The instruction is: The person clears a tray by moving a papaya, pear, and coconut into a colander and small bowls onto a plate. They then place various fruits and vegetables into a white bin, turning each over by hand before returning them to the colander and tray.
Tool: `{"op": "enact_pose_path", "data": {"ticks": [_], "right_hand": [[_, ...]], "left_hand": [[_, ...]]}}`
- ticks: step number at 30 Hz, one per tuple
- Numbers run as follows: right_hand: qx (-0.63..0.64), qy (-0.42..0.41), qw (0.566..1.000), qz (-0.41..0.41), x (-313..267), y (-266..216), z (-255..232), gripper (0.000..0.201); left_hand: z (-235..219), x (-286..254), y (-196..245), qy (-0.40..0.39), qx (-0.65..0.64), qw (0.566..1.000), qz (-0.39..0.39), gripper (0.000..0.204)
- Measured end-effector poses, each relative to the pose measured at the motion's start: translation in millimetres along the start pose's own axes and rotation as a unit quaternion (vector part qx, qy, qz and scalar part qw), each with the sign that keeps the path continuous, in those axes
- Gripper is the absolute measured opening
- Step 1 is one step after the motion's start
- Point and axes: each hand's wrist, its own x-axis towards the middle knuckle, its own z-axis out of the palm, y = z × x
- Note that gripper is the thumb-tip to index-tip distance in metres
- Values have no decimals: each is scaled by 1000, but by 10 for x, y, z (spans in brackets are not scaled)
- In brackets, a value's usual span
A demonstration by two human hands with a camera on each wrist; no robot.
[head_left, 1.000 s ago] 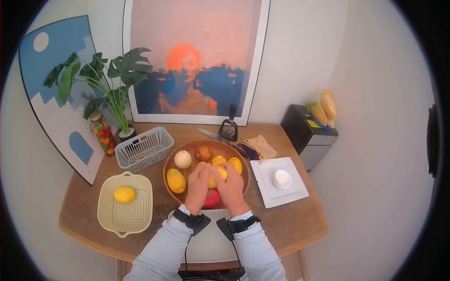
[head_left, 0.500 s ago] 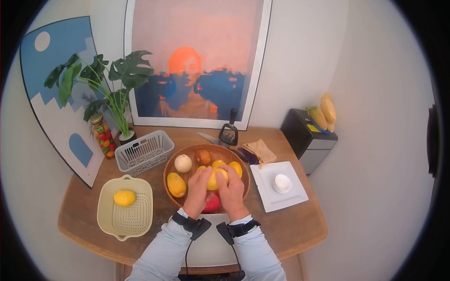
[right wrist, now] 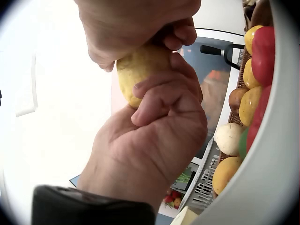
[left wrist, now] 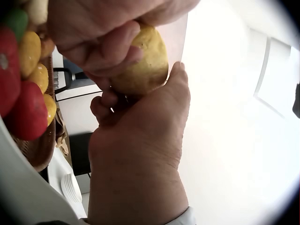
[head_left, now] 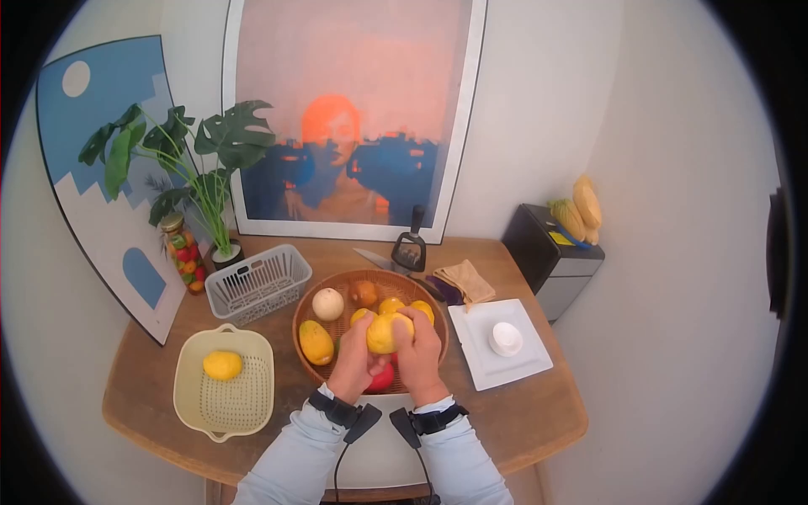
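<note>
From the head view, I see a person's left hand [head_left: 353, 362] and right hand [head_left: 423, 353] together grip a plump yellow fruit [head_left: 385, 333], holding it up over the near half of a round wicker basket [head_left: 337, 278]. Under the hands sits some red produce [head_left: 383, 379]. Farther into the basket are a white round vegetable [head_left: 328, 305] and a brown one [head_left: 364, 294], with an oblong yellow fruit [head_left: 316, 342] at the left. Left of the basket, a cream colander [head_left: 227, 408] holds a second yellow fruit [head_left: 222, 365]; a grey plastic basket [head_left: 258, 284] stands at the far left. To the right lies a white plate [head_left: 488, 374] with a small white dish [head_left: 505, 339] on it, and a tan cloth [head_left: 467, 280] sits farther off.

In the left wrist view, the left hand's curled fingers press on the plump yellow fruit from the left, and the right hand cups it from the right. A green item [left wrist: 16, 23] shows among the basket's produce, well apart from the held fruit.

In the right wrist view, the left hand's fingers fold around the fruit, while the right hand grasps its other side.
</note>
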Motion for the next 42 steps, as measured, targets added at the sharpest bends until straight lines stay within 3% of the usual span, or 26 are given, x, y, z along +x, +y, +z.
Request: {"op": "enact_pose_path", "data": {"ticks": [1, 4, 7, 9, 10, 13, 15, 19, 22, 25, 28, 30, 31, 32, 34, 37, 40, 41, 42], "right_hand": [[-52, 16, 997, -52, 4, -66, 9, 35], [-70, 20, 997, -28, -23, -84, 38, 35], [21, -29, 994, 101, -32, 150, 8, 40], [33, -42, 993, 107, -12, 171, -41, 43], [40, -48, 992, 110, 2, 149, -52, 44], [-31, -23, 996, -76, 25, -62, 5, 41], [-21, -27, 999, -33, 1, -82, 15, 42], [23, -17, 989, 147, -20, 84, 22, 46], [14, -34, 996, 75, -3, 61, -26, 46], [-25, -33, 995, -93, 44, -126, -10, 44], [-38, -22, 999, 18, -12, -41, 25, 43], [-67, -30, 991, 108, -9, 27, 5, 44], [-81, -33, 984, 153, -4, 41, -14, 45], [-90, -33, 987, 128, -2, 24, -31, 44], [-107, -33, 990, 80, 8, -57, -58, 41], [-59, 6, 994, -92, 18, -106, 13, 33], [-7, -6, 997, 81, -20, 58, 14, 34], [-4, -15, 994, 112, -8, 75, -16, 33], [-2, -24, 990, 142, 16, 86, -54, 33]], "left_hand": [[2, 6, -6, 1, 2, 1000, 16, 36], [15, 37, -39, 14, 36, 997, 64, 40], [3, 57, -106, 27, 119, 988, 97, 43], [-17, 61, -109, 10, 170, 981, 90, 41], [-2, 45, -84, 10, 112, 991, 72, 40], [77, -36, 45, 21, -10, 999, 21, 38], [96, -66, 103, 47, -25, 999, -8, 37], [43, 62, -127, 55, 152, 977, 139, 39], [46, 1, -40, 39, 114, 991, 66, 41], [-46, -22, 84, -46, -75, 995, -38, 40], [-11, 11, 7, 35, 48, 998, 25, 43], [-45, 174, -244, 85, 229, 948, 206, 43], [-17, 163, -233, 91, 249, 939, 221, 43], [18, 148, -216, 98, 268, 929, 237, 42], [23, 40, -76, 76, 174, 974, 124, 40], [-77, 26, 3, 28, 3, 1000, 8, 35], [73, 20, -63, 101, 167, 975, 109, 34], [43, 129, -166, 109, 252, 925, 263, 34], [-42, 329, -330, 115, 328, 844, 408, 34]]}}
